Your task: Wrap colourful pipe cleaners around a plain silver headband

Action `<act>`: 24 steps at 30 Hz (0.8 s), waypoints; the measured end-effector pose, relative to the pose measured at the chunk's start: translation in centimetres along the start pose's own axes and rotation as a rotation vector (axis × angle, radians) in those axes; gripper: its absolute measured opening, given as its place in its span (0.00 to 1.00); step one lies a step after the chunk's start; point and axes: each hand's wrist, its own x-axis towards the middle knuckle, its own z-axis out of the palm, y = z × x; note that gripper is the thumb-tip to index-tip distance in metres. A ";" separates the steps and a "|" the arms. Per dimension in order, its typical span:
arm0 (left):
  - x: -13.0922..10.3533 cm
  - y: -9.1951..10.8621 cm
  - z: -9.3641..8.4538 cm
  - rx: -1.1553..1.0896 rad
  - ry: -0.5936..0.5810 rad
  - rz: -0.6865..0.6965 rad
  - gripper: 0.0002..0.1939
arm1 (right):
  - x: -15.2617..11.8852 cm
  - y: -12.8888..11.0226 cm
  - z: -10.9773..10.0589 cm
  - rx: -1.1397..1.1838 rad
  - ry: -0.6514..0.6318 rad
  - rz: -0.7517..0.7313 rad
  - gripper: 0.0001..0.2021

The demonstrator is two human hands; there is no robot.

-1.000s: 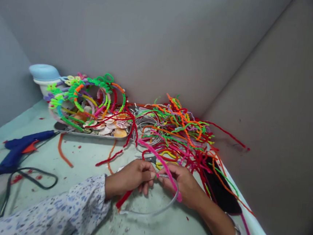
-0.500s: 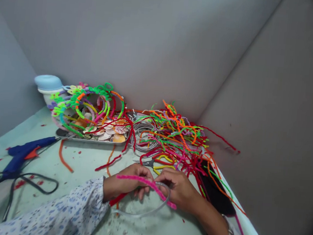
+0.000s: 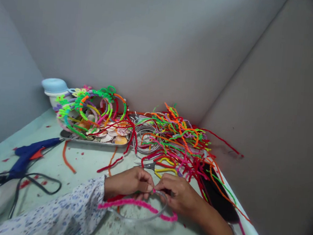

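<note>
A thin grey hoop (image 3: 139,219) hangs between my hands over the green table. My left hand (image 3: 137,183) is closed, thumb and fingers pinching at the hoop's end, where a small pink bit shows. My right hand (image 3: 173,192) pinches the hoop just beside it, the fingertips of both hands almost touching. A fuzzy pink stem (image 3: 135,202) crosses the hoop below the hands, its right end curled. Part of a red fuzzy stem (image 3: 115,198) shows under my left hand. Scissors (image 3: 163,166) with red and yellow handles lie beyond my hands.
A metal tray (image 3: 96,142) holds shells and colourful fuzzy headbands. Wire-like hoops (image 3: 145,146) and a heap of coloured stems (image 3: 184,131) lie to its right. A blue glue gun (image 3: 29,155) with its cord is at left, before a blue-lidded container (image 3: 55,86). A dark object (image 3: 221,196) lies right.
The pink stem has dropped lower, from across my fingers to below my hands. A small pink bit now shows between my fingertips. The whole view has shifted slightly.
</note>
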 end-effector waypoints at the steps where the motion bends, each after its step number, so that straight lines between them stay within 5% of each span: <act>1: 0.0 0.0 0.1 -0.005 0.002 -0.007 0.15 | 0.0 0.0 0.0 -0.002 0.003 -0.001 0.06; 24: -0.4 0.8 -0.2 0.131 -0.100 -0.005 0.14 | -0.4 -0.5 0.0 -0.135 -0.101 -0.103 0.11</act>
